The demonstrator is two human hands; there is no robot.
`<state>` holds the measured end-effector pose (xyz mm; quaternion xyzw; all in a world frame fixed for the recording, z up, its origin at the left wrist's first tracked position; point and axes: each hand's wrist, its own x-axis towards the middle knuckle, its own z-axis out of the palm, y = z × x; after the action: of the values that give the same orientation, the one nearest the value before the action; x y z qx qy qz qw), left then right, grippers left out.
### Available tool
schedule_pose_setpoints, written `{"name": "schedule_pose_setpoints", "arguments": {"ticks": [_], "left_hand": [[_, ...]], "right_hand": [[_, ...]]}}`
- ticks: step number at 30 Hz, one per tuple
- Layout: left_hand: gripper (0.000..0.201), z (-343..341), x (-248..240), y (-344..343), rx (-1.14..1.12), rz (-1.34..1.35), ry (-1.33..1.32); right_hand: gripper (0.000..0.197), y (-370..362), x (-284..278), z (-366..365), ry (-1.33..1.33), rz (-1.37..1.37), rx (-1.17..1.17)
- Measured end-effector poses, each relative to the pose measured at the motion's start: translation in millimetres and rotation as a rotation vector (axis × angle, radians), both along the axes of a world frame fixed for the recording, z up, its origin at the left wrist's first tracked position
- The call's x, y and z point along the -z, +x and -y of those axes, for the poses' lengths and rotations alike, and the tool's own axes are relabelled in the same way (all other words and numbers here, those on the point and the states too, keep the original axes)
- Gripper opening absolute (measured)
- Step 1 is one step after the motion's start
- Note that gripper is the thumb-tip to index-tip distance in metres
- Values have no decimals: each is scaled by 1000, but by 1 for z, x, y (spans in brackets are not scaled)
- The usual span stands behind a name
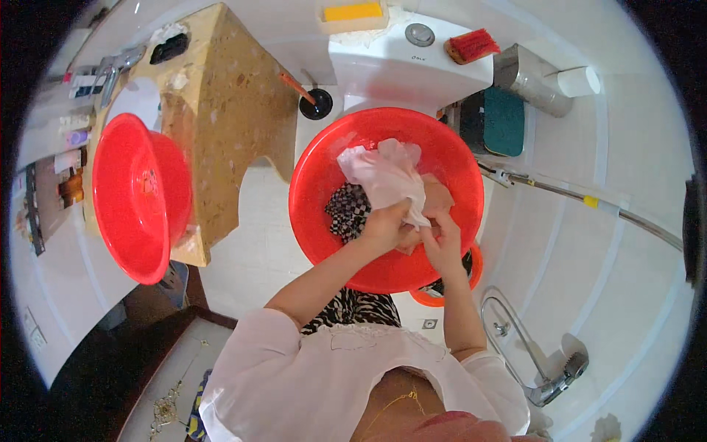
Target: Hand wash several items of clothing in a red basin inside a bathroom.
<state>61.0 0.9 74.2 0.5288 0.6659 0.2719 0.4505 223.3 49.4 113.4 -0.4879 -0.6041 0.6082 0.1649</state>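
A large red basin [313,158] stands before me with clothes in it. Both my hands are over its near half, closed on a white cloth garment [387,173] that bunches up between them. My left hand [387,227] grips its lower edge, and my right hand [443,241] pinches the same cloth a little to the right. A peach-coloured cloth [438,195] lies beneath and beside my right hand. To the left of the white garment rests a black-and-white checked cloth [347,210]. Some fingertips are hidden by the fabric.
A second red basin [125,199] leans on the stone-patterned counter at left. Behind the large basin are a white toilet tank [390,70], a red-bristled brush [473,46] and a plunger [315,104]. An orange-red bucket [477,269] sits below right, near a shower head [576,365].
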Motion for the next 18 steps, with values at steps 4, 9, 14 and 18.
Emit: {"name": "schedule_pose_setpoints", "arguments": {"ticks": [4, 9, 14, 18], "left_hand": [[30, -11, -70, 14, -5, 140, 232], [36, 0, -161, 29, 182, 340, 594], [33, -1, -198, -2, 147, 490, 765], [28, 9, -151, -50, -206, 299, 396]], "right_hand": [[50, 35, -22, -11, 38, -272, 270], [52, 57, 67, 3, -1312, -1421, 902], [46, 14, 113, -29, -620, -262, 107], [42, 13, 146, -71, -139, 293, -152]]}}
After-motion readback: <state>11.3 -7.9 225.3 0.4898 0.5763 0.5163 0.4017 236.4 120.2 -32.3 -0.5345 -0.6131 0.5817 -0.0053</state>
